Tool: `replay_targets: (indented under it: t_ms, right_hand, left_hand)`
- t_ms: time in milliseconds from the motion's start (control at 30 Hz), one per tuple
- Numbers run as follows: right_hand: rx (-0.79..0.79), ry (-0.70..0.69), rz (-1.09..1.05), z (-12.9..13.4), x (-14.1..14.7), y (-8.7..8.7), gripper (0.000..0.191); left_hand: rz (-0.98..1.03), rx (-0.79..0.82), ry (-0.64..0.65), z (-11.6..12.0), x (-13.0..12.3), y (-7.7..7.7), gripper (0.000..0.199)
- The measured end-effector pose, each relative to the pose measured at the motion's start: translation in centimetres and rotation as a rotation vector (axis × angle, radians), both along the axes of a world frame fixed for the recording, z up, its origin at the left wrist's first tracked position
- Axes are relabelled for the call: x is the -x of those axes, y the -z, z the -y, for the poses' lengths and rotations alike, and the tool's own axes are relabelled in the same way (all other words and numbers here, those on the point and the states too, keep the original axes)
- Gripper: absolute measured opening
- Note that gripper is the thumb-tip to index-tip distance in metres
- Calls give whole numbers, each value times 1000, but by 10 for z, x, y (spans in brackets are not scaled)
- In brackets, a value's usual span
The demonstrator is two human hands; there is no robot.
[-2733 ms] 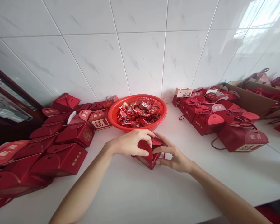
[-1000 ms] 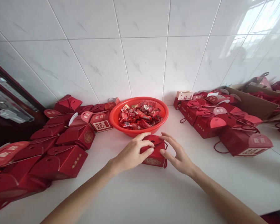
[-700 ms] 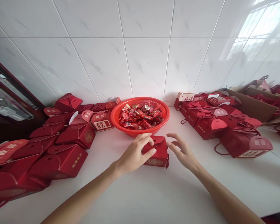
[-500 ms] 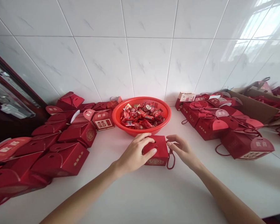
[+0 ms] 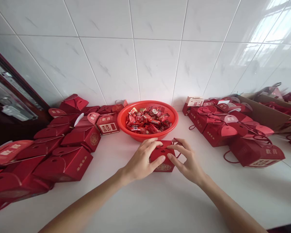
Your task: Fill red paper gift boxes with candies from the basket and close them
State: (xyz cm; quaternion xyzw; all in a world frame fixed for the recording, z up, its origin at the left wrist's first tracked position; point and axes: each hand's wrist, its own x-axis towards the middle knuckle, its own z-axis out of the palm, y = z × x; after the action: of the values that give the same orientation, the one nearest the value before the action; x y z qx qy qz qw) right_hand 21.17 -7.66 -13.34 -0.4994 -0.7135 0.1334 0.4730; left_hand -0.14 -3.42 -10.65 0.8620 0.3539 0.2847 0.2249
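Observation:
A small red gift box [image 5: 164, 167] with a gold print stands on the white table in front of me. My left hand [image 5: 143, 159] grips its left side, thumb on the near top edge and fingers over the top. My right hand [image 5: 187, 158] is closed over the right side of the top, its thumb and fingers pressing the lid flap. A dark red cord [image 5: 178, 156] shows at the right side of the box, partly hidden by the right fingers. Just behind stands a red plastic basket [image 5: 174, 121] of wrapped candies [image 5: 149, 121].
Several closed red boxes [image 5: 65, 163] stand in rows on the left. More red boxes [image 5: 249, 150] with cord handles stand on the right, beside an open cardboard carton [image 5: 269, 113]. A white tiled wall [image 5: 155, 71] runs along the back.
My right hand has moved left from beside the box onto its top. The top flap on the right is now raised under its fingers. My left hand stays on the box.

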Motion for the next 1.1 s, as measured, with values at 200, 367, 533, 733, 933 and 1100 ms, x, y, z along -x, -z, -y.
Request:
replay_targets:
  t_ms: [200, 367, 533, 733, 933, 1100]
  right_hand:
    - [-189, 186, 137, -1, 1, -6, 18]
    - [-172, 69, 149, -5, 1, -19, 12]
    - [59, -127, -9, -14, 3, -28, 12]
    - [118, -148, -67, -18, 9, -28, 11]
    - [-130, -91, -15, -15, 19, -25, 14]
    - [71, -205, -132, -14, 13, -26, 7]
  left_hand:
    - [31, 39, 10, 0, 1, -3, 33]
    - [130, 96, 4, 0, 0, -4, 23]
    - [181, 112, 11, 1, 0, -4, 18]
    - [203, 104, 23, 3, -1, -4, 14]
    - [212, 105, 20, 4, -2, -5, 11]
    - [229, 152, 17, 3, -1, -9, 12]
